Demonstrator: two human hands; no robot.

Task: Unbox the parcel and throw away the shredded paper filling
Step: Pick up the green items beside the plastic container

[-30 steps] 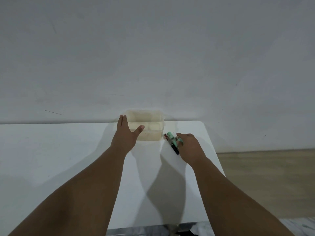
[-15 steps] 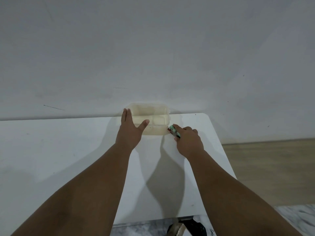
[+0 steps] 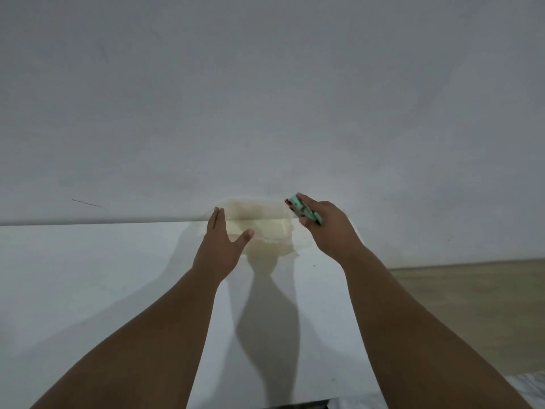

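A pale, cream-coloured parcel box (image 3: 262,228) stands at the far edge of the white table (image 3: 88,276), against the wall. My left hand (image 3: 219,246) rests flat on the box's left side, fingers together and thumb spread over its front. My right hand (image 3: 327,228) hovers just right of the box's upper right corner, closed around a mint-green cutter (image 3: 300,209) whose tip points up and left toward the box. The box's contents are hidden; overexposure washes out its surface.
A plain grey-white wall (image 3: 265,98) rises directly behind the table. Wooden floor (image 3: 472,305) lies to the right, past the table's right edge. Something dark sits below the table's near edge (image 3: 298,405).
My right hand has lifted the cutter off the table and raised it to the box's upper right corner. My left hand has stayed on the box. The view has tilted slightly upward.
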